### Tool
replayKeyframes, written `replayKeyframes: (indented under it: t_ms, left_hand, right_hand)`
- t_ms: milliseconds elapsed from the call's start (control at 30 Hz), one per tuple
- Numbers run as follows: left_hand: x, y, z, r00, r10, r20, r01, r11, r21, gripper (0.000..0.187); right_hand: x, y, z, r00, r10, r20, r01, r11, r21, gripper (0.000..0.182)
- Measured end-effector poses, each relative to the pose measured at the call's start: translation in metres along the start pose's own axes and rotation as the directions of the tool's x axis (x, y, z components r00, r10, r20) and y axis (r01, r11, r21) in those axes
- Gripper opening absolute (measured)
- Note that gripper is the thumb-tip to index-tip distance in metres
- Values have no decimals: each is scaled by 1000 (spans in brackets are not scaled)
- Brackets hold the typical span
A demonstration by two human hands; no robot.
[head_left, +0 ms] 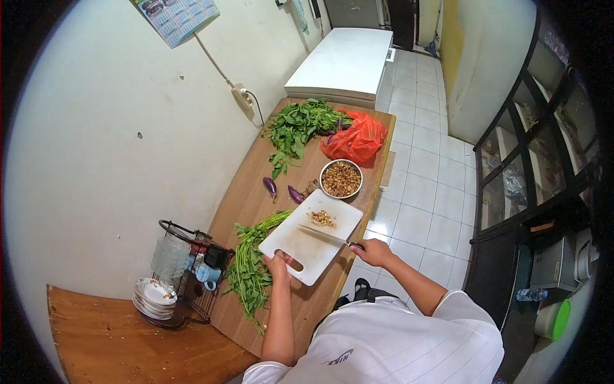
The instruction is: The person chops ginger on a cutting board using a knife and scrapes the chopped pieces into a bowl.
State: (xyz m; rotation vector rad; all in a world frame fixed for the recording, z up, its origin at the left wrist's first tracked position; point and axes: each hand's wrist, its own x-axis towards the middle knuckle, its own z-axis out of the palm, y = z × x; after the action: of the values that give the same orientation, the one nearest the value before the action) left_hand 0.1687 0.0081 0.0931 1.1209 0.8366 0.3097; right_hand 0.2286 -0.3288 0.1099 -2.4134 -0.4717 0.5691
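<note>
My left hand [279, 267] grips the white cutting board [297, 246] at its near left end, beside the handle slot. A kitchen knife [325, 234] with a dark handle is in my right hand [373, 252], its blade lying across the board. Just past the blade sits a small heap of chopped brown pieces [322, 219]. Beyond the board's far edge stands a round metal bowl [324, 189] filled with similar brown chopped pieces [342, 177]. Two small purple eggplants [270, 186] lie to the left of the bowl.
Leafy greens [246, 275] lie left of the board, and more greens [291, 128] sit at the table's far end by a red plastic bag [358, 137]. A dish rack [198, 281] with plates [153, 297] stands at the left. A white chest [345, 57] adjoins the wooden table [240, 205].
</note>
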Motion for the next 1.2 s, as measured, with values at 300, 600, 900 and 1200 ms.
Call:
replayKeyframes:
  t_ms: [300,600,900,1200]
  left_hand:
    - [-15,4,-18,992,-57,-111,53,998,-41,48]
    - [-19,5,-20,994,-60,-89,55,997,-57,52]
    - [5,16,22,999,-49,-11,47,995,-84,41]
    - [22,24,59,1000,-10,-1,10,997,-79,19]
  right_hand:
    - [-2,-4,2,999,50,16,-51,997,49,58]
    - [0,-4,-1,998,52,-35,-49,996,76,56]
    - [33,-2,-30,992,99,-73,-97,995,40,55]
    - [55,-16,-50,993,115,-2,-115,992,-44,56]
